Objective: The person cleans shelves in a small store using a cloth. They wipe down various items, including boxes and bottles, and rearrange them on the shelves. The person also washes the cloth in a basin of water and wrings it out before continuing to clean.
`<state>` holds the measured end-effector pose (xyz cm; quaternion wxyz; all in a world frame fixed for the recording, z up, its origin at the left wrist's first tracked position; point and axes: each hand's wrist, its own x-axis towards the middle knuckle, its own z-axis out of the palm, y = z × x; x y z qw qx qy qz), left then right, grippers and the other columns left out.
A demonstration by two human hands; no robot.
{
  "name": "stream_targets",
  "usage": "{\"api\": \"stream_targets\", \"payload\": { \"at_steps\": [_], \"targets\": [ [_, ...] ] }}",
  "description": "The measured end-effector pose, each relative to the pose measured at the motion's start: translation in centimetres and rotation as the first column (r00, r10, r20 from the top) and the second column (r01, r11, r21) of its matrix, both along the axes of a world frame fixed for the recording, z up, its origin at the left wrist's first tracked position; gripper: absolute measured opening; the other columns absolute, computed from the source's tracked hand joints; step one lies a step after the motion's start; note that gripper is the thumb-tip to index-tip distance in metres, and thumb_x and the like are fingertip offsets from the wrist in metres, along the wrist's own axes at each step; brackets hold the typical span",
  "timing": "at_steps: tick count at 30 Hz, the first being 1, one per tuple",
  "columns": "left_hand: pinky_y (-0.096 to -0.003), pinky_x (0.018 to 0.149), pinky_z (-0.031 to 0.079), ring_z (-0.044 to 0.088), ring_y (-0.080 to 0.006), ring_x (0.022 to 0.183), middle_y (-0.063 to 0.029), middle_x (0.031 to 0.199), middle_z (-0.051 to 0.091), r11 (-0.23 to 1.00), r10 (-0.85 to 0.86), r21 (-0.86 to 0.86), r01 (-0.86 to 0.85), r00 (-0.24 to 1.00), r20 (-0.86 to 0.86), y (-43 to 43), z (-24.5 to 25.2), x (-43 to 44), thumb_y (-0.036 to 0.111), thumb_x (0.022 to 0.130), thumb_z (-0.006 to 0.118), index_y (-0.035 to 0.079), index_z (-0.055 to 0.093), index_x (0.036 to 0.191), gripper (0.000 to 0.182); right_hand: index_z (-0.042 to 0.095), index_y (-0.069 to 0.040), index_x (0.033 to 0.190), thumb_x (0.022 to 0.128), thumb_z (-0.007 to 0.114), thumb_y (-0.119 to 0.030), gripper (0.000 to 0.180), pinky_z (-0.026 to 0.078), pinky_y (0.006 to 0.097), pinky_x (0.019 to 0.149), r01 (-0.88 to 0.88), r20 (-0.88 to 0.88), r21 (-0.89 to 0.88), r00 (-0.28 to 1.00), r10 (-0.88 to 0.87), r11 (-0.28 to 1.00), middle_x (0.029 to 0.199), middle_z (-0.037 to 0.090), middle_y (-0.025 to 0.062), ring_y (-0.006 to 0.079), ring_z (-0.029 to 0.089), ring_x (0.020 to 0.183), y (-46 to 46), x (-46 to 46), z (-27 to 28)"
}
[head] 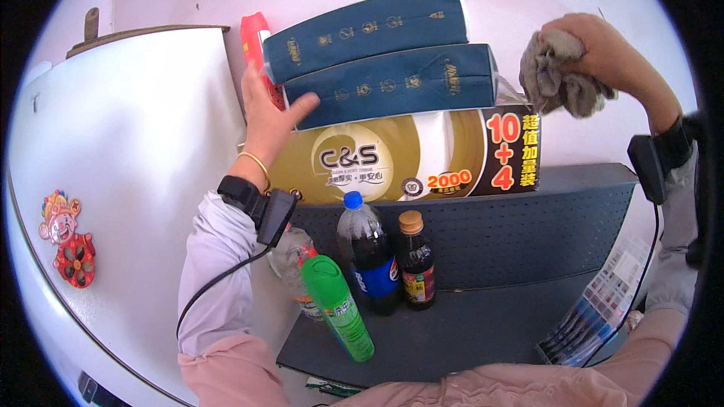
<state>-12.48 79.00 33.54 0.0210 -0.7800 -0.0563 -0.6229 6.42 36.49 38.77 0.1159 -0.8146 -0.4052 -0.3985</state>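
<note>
My right hand (608, 59) grips a crumpled grey cloth (557, 70) in front of the white wall, just right of the stacked packs. At the left end of two dark blue tissue packs (390, 82), my left hand (268, 110) has its thumb spread across the lower pack's front. Its fingers point up beside a red can (255, 39); whether they press on anything is not clear. The blue packs lie one on the other, the upper one tilted. Beneath them is a large gold and black C&S tissue pack (396, 152), resting on a dark perforated metal shelf (509, 226).
On the lower dark shelf (452, 339) stand a cola bottle (370, 271), a brown-capped sauce bottle (417, 263), a green spray can (339, 311) and a clear plastic bottle (291, 260). A white refrigerator (141, 152) borders the left. A printed sheet (599, 299) leans at right.
</note>
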Motion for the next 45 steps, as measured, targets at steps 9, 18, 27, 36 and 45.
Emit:
{"api": "stream_targets", "payload": {
  "at_steps": [9, 18, 27, 36, 45],
  "targets": [
    [-0.0333, 0.103, 0.035, 0.045, -0.0239, 0.123, -0.0149, 0.136, 0.044, 0.546, -0.636, -0.594, 0.591, 0.754, 0.165, 1.4, 0.5, 3.5, 0.037, 0.095, 0.051, 0.001, 0.028, 0.143, 0.064, 0.057, -0.008, 0.125, 0.074, 0.073, -0.005, 0.054, 0.047, 0.0378, 0.098, -0.120, -0.195, 0.003, 0.974, 0.118, 0.993, 0.118, 0.062, 0.0132, 0.0297, 0.059, 0.106, 5.5, -1.3, -3.1],
    [-0.0347, 0.099, 0.038, 0.051, -0.0270, 0.116, -0.0179, 0.129, 0.052, 0.789, -0.387, -0.468, 0.399, 0.913, 0.127, -1.8, 0.0, 6.8, 0.024, 0.094, 0.054, -0.002, 0.040, 0.133, 0.049, 0.062, 0.000, 0.110, 0.072, 0.071, -0.004, 0.040, 0.051, 0.0339, 0.086, -0.133, -0.261, 0.091, 0.953, 0.152, 0.987, 0.098, 0.066, 0.0140, 0.0261, 0.064, 0.088, 5.3, 0.1, -3.1],
    [-0.0345, 0.092, 0.038, 0.049, -0.0209, 0.113, -0.0113, 0.126, 0.053, 0.580, -0.514, -0.631, 0.515, 0.832, 0.207, 2.2, 3.9, -8.6, 0.042, 0.086, 0.062, 0.005, 0.051, 0.127, 0.057, 0.054, -0.003, 0.118, 0.073, 0.075, -0.015, 0.051, 0.050, 0.0388, 0.092, -0.187, -0.346, 0.261, 0.898, 0.273, 0.947, 0.108, 0.061, 0.0149, 0.0262, 0.062, 0.099, 1.3, -1.2, 0.3],
    [-0.0341, 0.085, 0.049, 0.062, -0.0237, 0.102, -0.0157, 0.108, 0.067, 0.837, -0.117, -0.544, 0.057, 0.990, -0.076, 8.7, 0.6, -6.4, 0.028, 0.077, 0.072, -0.002, 0.064, 0.108, 0.044, 0.057, -0.005, 0.118, 0.090, 0.063, -0.023, 0.034, 0.051, 0.0309, 0.091, -0.820, -0.204, 0.194, 0.503, 0.840, 0.538, 0.110, 0.064, 0.0093, 0.0169, 0.063, 0.100, 12.3, -6.5, 3.3],
    [-0.0364, 0.085, 0.049, 0.064, -0.0309, 0.099, -0.0188, 0.103, 0.067, 0.911, -0.111, -0.412, -0.018, 0.951, -0.289, 9.1, -2.3, 0.4, 0.032, 0.069, 0.078, -0.001, 0.064, 0.110, 0.054, 0.059, -0.001, 0.116, 0.089, 0.066, -0.022, 0.035, 0.050, 0.0283, 0.088, -0.869, 0.065, 0.170, 0.481, 0.874, 0.465, 0.104, 0.065, 0.0064, 0.0139, 0.062, 0.095, 22.0, -10.8, 4.9]
  ]
}}
